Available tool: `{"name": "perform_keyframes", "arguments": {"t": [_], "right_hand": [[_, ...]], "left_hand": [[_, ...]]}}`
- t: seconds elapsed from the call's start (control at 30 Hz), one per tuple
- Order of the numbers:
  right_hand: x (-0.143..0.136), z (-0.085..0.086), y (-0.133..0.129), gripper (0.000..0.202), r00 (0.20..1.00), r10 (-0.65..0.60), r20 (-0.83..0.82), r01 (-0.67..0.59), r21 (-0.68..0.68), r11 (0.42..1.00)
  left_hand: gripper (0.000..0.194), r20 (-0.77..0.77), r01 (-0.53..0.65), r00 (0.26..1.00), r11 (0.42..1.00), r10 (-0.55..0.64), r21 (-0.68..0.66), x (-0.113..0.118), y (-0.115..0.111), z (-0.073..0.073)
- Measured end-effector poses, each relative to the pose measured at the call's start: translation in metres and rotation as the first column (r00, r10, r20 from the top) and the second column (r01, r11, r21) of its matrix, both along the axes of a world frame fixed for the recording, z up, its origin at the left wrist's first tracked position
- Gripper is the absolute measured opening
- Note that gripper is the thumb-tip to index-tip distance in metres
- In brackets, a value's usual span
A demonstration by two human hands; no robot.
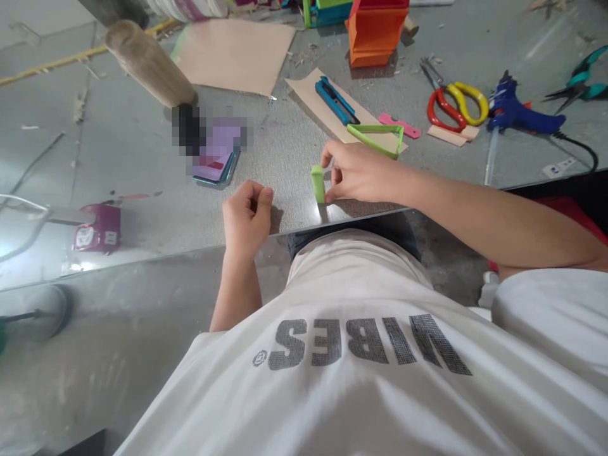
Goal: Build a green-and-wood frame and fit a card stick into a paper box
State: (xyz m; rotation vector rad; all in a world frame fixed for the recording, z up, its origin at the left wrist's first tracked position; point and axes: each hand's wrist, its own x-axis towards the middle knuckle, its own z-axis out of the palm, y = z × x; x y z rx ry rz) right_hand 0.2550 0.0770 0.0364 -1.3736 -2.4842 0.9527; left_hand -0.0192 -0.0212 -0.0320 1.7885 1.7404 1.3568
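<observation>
A small light green strip piece (318, 184) stands upright near the table's front edge. My right hand (361, 172) is at its right side, with the index fingertip by its top and the thumb against its lower end. My left hand (247, 217) rests at the table edge, its fingers curled into a loose fist and nothing visible in it. Just beyond my right hand lies a light green triangular frame (375, 129), partly over a beige sheet strip (311, 95). A blue utility knife (336, 101) lies on that strip, and a pink flat piece (399, 125) is beside it.
Scissors with red and yellow handles (458, 104), a blue glue gun (522, 107) and pliers (582, 82) lie to the right. An orange paper form (377, 35) stands at the back. Leftward are a phone (216, 155), a wooden cylinder (147, 63) and a purple box (101, 228).
</observation>
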Motion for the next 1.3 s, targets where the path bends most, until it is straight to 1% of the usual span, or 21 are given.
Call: {"name": "perform_keyframes", "arguments": {"t": [0.07,0.13,0.17,0.27,0.3,0.33,0.4,0.47,0.5,0.53,0.6,0.67,0.73,0.77,0.87,0.97,1.03,1.13,1.23,1.3], "right_hand": [[0.002,-0.003,-0.004,0.049,0.999,-0.030,0.033,0.027,0.061,0.998],[0.004,-0.004,-0.008,0.031,0.996,-0.017,0.082,0.007,0.116,0.993],[0.005,-0.004,-0.010,0.024,0.995,0.016,0.094,-0.028,0.136,0.990],[0.009,-0.006,-0.017,0.009,0.988,0.139,0.063,-0.147,0.138,0.979],[0.011,-0.007,-0.019,0.005,0.986,0.166,0.036,-0.169,0.128,0.977],[0.012,-0.010,-0.020,0.003,0.984,0.180,0.002,-0.179,0.118,0.977],[0.015,-0.017,-0.024,0.011,0.978,0.194,-0.070,-0.185,0.123,0.975],[0.017,-0.024,-0.027,0.018,0.968,0.217,-0.125,-0.196,0.162,0.967],[0.017,-0.027,-0.029,0.020,0.964,0.229,-0.138,-0.202,0.187,0.961],[0.017,-0.030,-0.030,0.022,0.960,0.241,-0.142,-0.209,0.209,0.955],[0.017,-0.034,-0.033,0.024,0.957,0.256,-0.139,-0.217,0.244,0.945],[0.017,-0.036,-0.036,0.026,0.955,0.262,-0.140,-0.218,0.268,0.938],[0.016,-0.038,-0.040,0.028,0.954,0.260,-0.153,-0.209,0.285,0.935],[0.016,-0.039,-0.042,0.030,0.953,0.256,-0.161,-0.201,0.292,0.935],[0.019,-0.042,-0.048,0.032,0.951,0.245,-0.187,-0.181,0.306,0.935],[0.024,-0.047,-0.054,0.034,0.944,0.250,-0.218,-0.171,0.325,0.930],[0.028,-0.050,-0.056,0.036,0.935,0.264,-0.239,-0.173,0.343,0.923],[0.031,-0.054,-0.056,0.038,0.921,0.285,-0.266,-0.175,0.371,0.912],[0.031,-0.058,-0.056,0.038,0.913,0.283,-0.292,-0.159,0.384,0.909],[0.031,-0.061,-0.055,0.037,0.914,0.273,-0.300,-0.145,0.387,0.911]], "left_hand": [[0.058,-0.035,-0.009,0.999,1.000,0.009,-0.017,-0.002,-0.002,-0.001],[0.056,-0.048,-0.010,0.999,0.999,0.008,-0.033,-0.002,-0.007,0.000],[0.049,-0.050,-0.008,0.999,0.999,0.006,-0.042,-0.002,-0.011,0.002],[0.016,-0.076,0.010,0.997,0.996,-0.017,-0.083,-0.004,-0.027,0.008],[0.012,-0.095,0.025,0.995,0.995,-0.035,-0.099,-0.007,-0.033,0.010],[0.016,-0.115,0.043,0.992,0.993,-0.056,-0.108,-0.011,-0.040,0.013],[0.027,-0.152,0.073,0.984,0.992,-0.088,-0.104,-0.025,-0.051,0.017],[0.034,-0.216,0.052,0.974,0.997,-0.063,-0.056,-0.043,-0.059,0.020],[0.032,-0.257,0.022,0.966,1.000,-0.025,-0.015,-0.053,-0.062,0.021],[0.026,-0.286,-0.017,0.958,1.000,0.022,0.020,-0.062,-0.063,0.021],[0.011,-0.292,-0.087,0.951,0.994,0.105,0.072,-0.076,-0.063,0.021],[0.014,-0.269,-0.121,0.953,0.989,0.140,0.084,-0.081,-0.061,0.021],[0.016,-0.251,-0.102,0.961,0.993,0.114,0.061,-0.077,-0.059,0.021],[0.016,-0.247,-0.073,0.966,0.997,0.080,0.036,-0.071,-0.057,0.021],[0.019,-0.235,0.070,0.969,0.997,-0.078,-0.040,-0.047,-0.051,0.021],[0.027,-0.222,0.180,0.957,0.983,-0.186,-0.046,-0.024,-0.045,0.022],[0.030,-0.216,0.212,0.952,0.977,-0.215,-0.035,-0.012,-0.042,0.022],[0.026,-0.216,0.223,0.949,0.973,-0.230,-0.059,-0.002,-0.039,0.024],[0.015,-0.184,0.222,0.954,0.970,-0.237,-0.099,0.001,-0.040,0.026],[0.011,-0.151,0.213,0.962,0.971,-0.228,-0.111,-0.001,-0.042,0.025]]}}
